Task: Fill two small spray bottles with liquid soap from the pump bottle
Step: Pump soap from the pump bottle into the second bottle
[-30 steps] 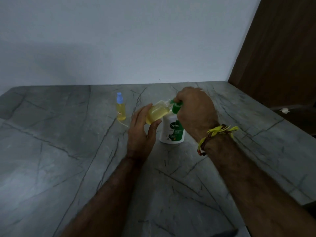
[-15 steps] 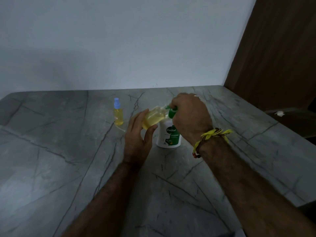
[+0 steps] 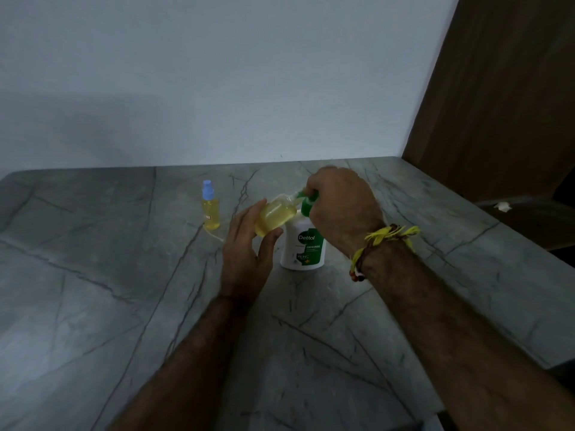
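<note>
A white pump bottle (image 3: pixel 303 248) with a green label and a green pump head stands on the grey stone counter (image 3: pixel 124 290). My left hand (image 3: pixel 249 253) holds a small uncapped spray bottle (image 3: pixel 275 217) of yellow liquid, tilted with its mouth at the pump spout. My right hand (image 3: pixel 340 206) is curled over the green pump head and hides most of it. A second small spray bottle (image 3: pixel 210 209), yellow with a blue spray cap, stands upright to the left, apart from both hands.
A thin clear tube (image 3: pixel 214 235) lies on the counter by the capped bottle. A pale wall runs behind the counter. A brown wooden panel (image 3: pixel 504 104) rises at the right, with a small white scrap (image 3: pixel 501 206) below it.
Both hands keep their hold on the tilted bottle and the pump head. The camera view has shifted slightly, so everything sits a little lower and further left in the frame.
</note>
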